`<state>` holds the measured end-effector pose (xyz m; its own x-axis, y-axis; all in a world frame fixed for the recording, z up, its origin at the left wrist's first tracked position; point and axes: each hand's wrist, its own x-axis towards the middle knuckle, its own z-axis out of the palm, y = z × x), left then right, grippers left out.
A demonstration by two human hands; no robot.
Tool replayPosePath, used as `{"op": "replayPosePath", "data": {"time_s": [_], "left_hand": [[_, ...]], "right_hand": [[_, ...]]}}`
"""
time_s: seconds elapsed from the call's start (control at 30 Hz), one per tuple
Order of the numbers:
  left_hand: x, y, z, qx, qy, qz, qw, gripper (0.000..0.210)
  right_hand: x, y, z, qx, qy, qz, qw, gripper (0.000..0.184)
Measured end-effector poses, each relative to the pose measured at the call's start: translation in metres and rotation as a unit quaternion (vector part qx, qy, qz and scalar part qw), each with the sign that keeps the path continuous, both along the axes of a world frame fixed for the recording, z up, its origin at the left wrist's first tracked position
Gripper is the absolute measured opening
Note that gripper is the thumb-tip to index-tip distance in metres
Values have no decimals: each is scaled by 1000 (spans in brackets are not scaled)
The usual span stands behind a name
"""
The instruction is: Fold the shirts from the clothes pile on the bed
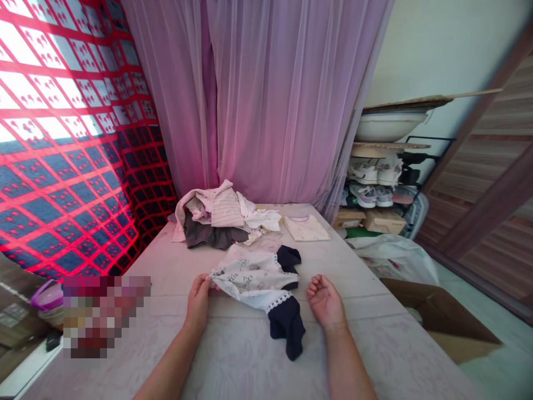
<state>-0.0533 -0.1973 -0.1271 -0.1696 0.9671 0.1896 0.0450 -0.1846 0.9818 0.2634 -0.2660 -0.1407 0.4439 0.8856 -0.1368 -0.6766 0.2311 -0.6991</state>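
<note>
A small child's top (245,280), white with dark printed lettering, navy sleeves and scalloped lace trim, lies sideways on the cloth-covered surface (166,339). Its gathered left end is pinched in the fingers of my left hand (199,300). Palm up, my right hand (326,303) rests just right of the navy sleeves, apart from them, with its fingers loosely curled and nothing visible in them. Beyond the top sit a heap of loose clothes (227,208), pink, white and dark grey, and a folded cream garment (307,228).
Purple curtains (275,100) hang behind the far edge, and a red-and-blue patterned cloth (75,166) hangs on the left. To the right are a shoe rack (387,147) with a white basin, a plastic bag (395,255) and an open cardboard box (441,322). A blurred patch covers something at left.
</note>
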Motion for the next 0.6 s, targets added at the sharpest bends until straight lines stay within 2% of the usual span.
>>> {"op": "replayPosePath", "data": {"time_s": [0.13,0.3,0.43,0.53,0.6], "left_hand": [[-23,-21,4,-47,-67,55,995,24],[-28,-25,5,-29,-114,69,991,21],[-29,-23,3,-33,-109,54,992,22],[-29,-22,-1,-34,-100,72,992,22],[-30,-21,-3,-22,-66,95,993,24]], "right_hand": [[-4,0,-5,-25,-23,-21,999,22],[-18,0,2,-69,-78,-28,994,35],[-23,9,28,-152,-184,-15,971,35],[-32,27,54,-147,-318,2,937,31],[-44,42,69,-132,-419,29,898,25]]}}
